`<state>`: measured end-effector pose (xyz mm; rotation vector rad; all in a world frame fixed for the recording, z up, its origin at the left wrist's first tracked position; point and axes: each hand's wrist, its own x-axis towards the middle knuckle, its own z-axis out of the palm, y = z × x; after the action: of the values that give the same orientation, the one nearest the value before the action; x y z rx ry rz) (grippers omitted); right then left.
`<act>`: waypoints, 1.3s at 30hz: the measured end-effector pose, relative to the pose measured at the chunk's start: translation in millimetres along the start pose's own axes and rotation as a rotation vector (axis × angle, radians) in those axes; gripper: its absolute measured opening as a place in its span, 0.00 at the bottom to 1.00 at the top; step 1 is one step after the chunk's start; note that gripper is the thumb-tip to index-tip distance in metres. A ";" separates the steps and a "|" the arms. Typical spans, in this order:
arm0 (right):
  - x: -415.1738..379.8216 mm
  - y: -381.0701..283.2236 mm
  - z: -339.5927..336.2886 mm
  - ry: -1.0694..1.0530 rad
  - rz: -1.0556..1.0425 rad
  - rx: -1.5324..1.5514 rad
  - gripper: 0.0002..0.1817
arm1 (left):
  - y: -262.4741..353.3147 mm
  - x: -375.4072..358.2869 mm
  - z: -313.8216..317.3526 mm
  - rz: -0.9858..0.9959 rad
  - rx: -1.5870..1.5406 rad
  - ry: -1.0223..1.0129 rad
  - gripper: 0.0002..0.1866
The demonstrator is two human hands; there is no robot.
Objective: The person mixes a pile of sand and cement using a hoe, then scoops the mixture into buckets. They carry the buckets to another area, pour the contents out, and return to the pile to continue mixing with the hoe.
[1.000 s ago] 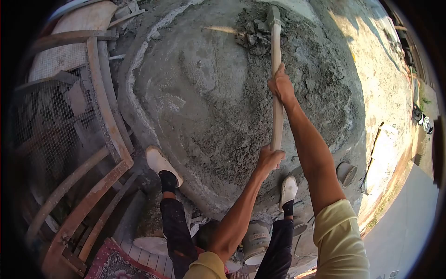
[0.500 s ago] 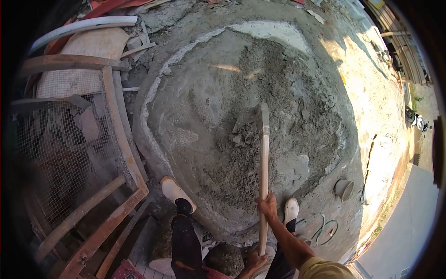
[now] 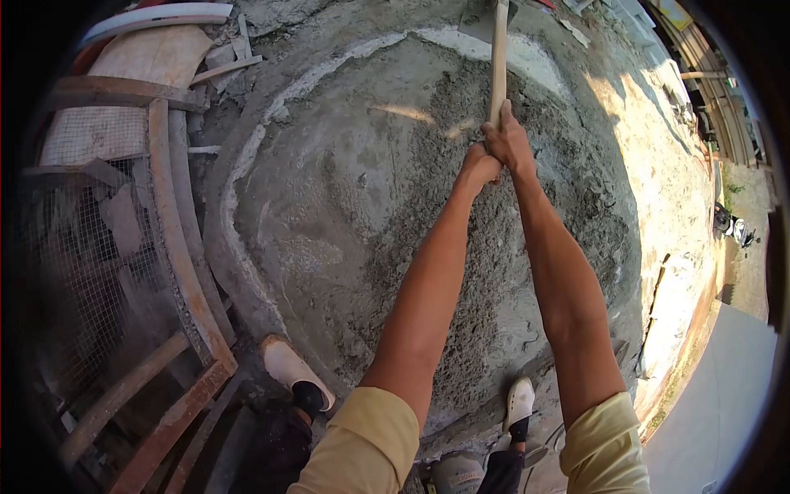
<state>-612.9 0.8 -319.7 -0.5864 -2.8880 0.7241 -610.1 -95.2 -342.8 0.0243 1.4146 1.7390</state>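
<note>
Both my arms reach forward over a wide patch of wet grey mortar [image 3: 444, 272]. My left hand [image 3: 480, 167] is closed on the lower end of a hoe's wooden handle. Just above it, my right hand [image 3: 510, 142] wraps the same handle. The hoe [image 3: 499, 74] points away from me, raised toward the top of the view. Its metal head is partly cut off by the frame's upper edge. A rough, lumpy band of mortar runs under my arms, with smoother wet mortar to its left.
A wooden-framed mesh screen [image 3: 164, 214] stands at left, near a white pipe [image 3: 156, 15]. My shoes, left [image 3: 288, 362] and right [image 3: 519, 399], stand at the mortar's near edge. A bucket [image 3: 457, 475] sits between my legs. A motorcycle [image 3: 734, 226] is far right.
The hoe has swung up and away from the mortar, toward the top of the view. Both hands moved forward with it, and they now grip close together near the handle's end.
</note>
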 end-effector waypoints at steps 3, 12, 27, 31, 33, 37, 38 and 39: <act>-13.1 6.1 13.4 -0.151 0.140 -0.072 0.45 | -37.5 -14.3 4.9 -0.074 0.072 0.025 0.12; -69.0 -11.1 19.1 -0.329 0.260 -0.036 0.49 | -135.0 -149.6 25.8 -0.165 0.076 0.273 0.11; -399.4 -34.3 -16.8 -0.507 0.834 0.484 0.15 | -204.3 -569.0 165.8 -0.579 0.024 0.432 0.15; -513.5 -47.6 -48.6 -0.549 0.973 0.482 0.15 | -242.2 -675.2 188.6 -0.859 0.214 0.267 0.22; -572.5 -46.0 -56.2 -0.442 0.742 0.300 0.14 | -287.3 -728.8 202.1 -0.921 0.294 0.176 0.28; -587.6 -63.2 -94.5 -0.500 1.134 0.562 0.10 | -278.0 -755.2 207.7 -1.079 0.424 -0.021 0.31; -581.5 -58.0 -91.5 -0.461 1.045 0.584 0.09 | -273.5 -740.6 198.3 -1.077 0.396 -0.090 0.32; -563.5 -53.6 -84.2 -0.418 0.947 0.610 0.09 | -267.2 -711.0 186.6 -1.065 0.372 -0.154 0.33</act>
<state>-96.6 -227.4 -225.7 -1.8731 -2.3039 1.9114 85.9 -394.9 -149.5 -0.3288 1.2522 0.5846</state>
